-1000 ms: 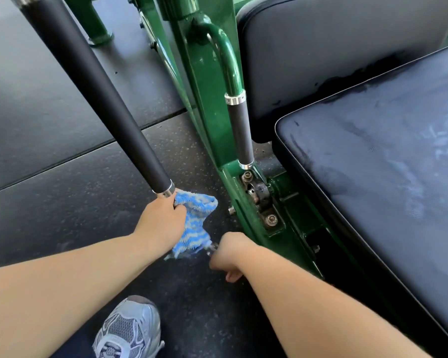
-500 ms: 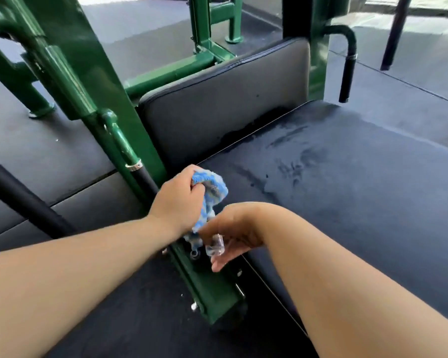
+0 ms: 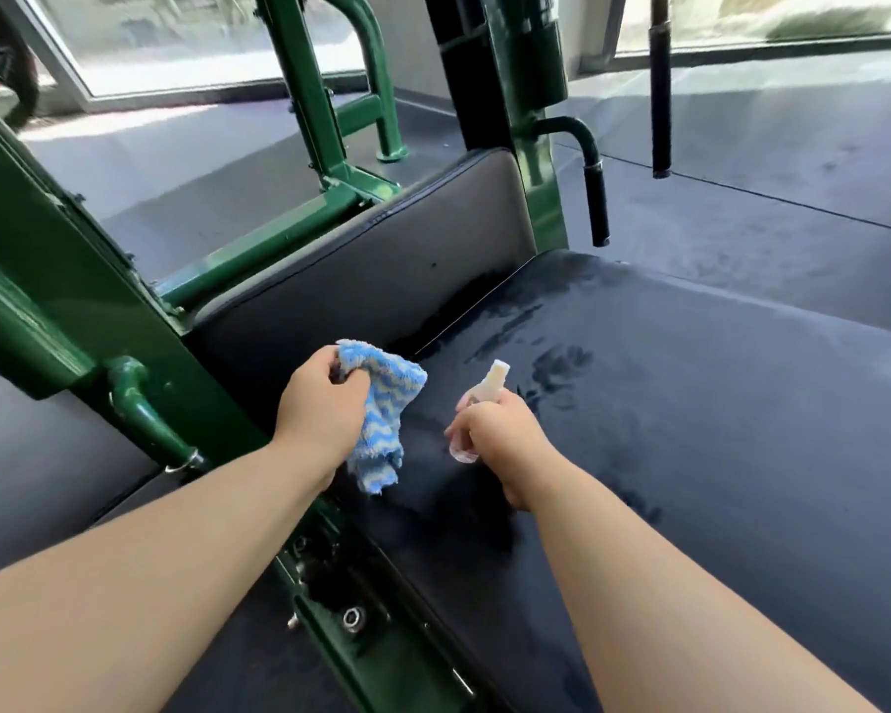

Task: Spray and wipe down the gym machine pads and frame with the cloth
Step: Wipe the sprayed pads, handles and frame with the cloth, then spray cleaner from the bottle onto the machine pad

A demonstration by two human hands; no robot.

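both grips swung from the green steel frame [image 3: 124,321] to the dark padded seat [image 3: 690,429]: pads likely next. left grip [image 3: 322,411] clutches blue striped cloth [image 3: 387,398]; right grip [image 3: 502,437], clear spray bottle [image 3: 489,385].

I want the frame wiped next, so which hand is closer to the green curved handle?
Left. The left hand, gripping the blue cloth, is just right of the green handle; the right hand, holding the spray bottle, is farther right over the seat pad.
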